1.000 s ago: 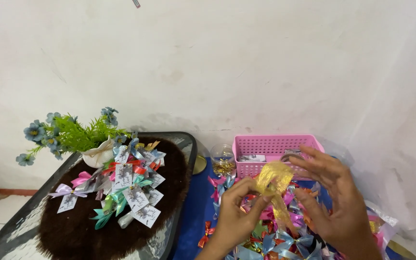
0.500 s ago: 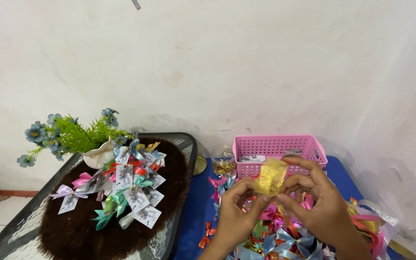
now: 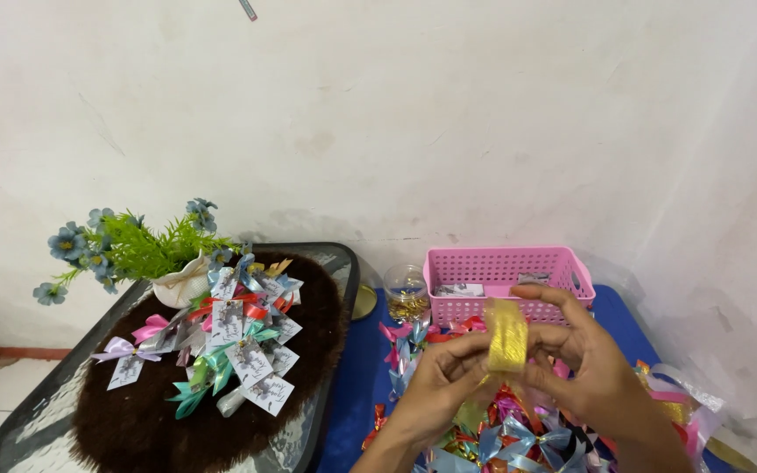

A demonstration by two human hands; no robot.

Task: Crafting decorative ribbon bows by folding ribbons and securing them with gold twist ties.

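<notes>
Ribbon (image 3: 507, 335), a gold glittery strip bent into an upright loop, sits pinched between the fingers of both hands, raised above a heap of bows and just in front of a pink basket. Going from biggest to smallest: left of the fingers and well apart from them stands a dark glass worktop (image 3: 330, 263) covered by a brown furry mat (image 3: 142, 429); straight below the fingers a blue cloth (image 3: 357, 385) shows beside the pile of coloured bows (image 3: 484, 438), which spreads out under both wrists. Behind the fingers, close to them, is the pink basket (image 3: 484, 267) with its perforated walls, holding a few small cards. Far left of the fingers, at the back of the mat, a white pot of green sprigs and blue flowers (image 3: 137, 250) leans a little, and beside it lies a cluster of bows with small paper tags (image 3: 238, 337). Just left of the basket, behind and left of the fingers, a small clear jar (image 3: 406, 293) holds gold bits. The left hand (image 3: 435, 394) has its thumb and fingers closed on the lower part of the loop; the right hand (image 3: 593, 372) is closed on the loop's right side, its forefinger curved over the top.
</notes>
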